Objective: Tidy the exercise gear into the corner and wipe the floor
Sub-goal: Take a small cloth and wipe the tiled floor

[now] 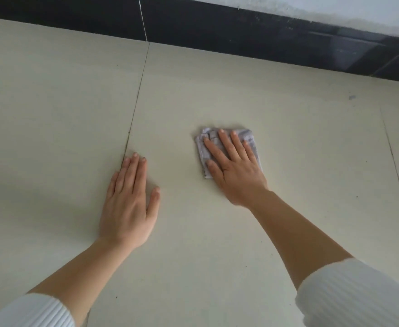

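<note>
Your floor (217,90): pale cream tile, smooth, near-matt with a soft sheen, thin dark grout lines | your cloth (250,138): grey woven fabric, folded, soft and creased, dull | skirting (241,36): black tile, glossy, mirror-like reflections | wall (335,5): white paint, matt, rough lower edge | your sleeves (359,291): white ribbed knit, matt

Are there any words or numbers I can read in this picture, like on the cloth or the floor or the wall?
None: no words, numbers or signs can be read anywhere.
Cloth under the right hand: only a faint grey pattern, no letters.
Floor tiles, where the left hand rests: plain, with small specks.
Black skirting and white wall: no text.
</note>
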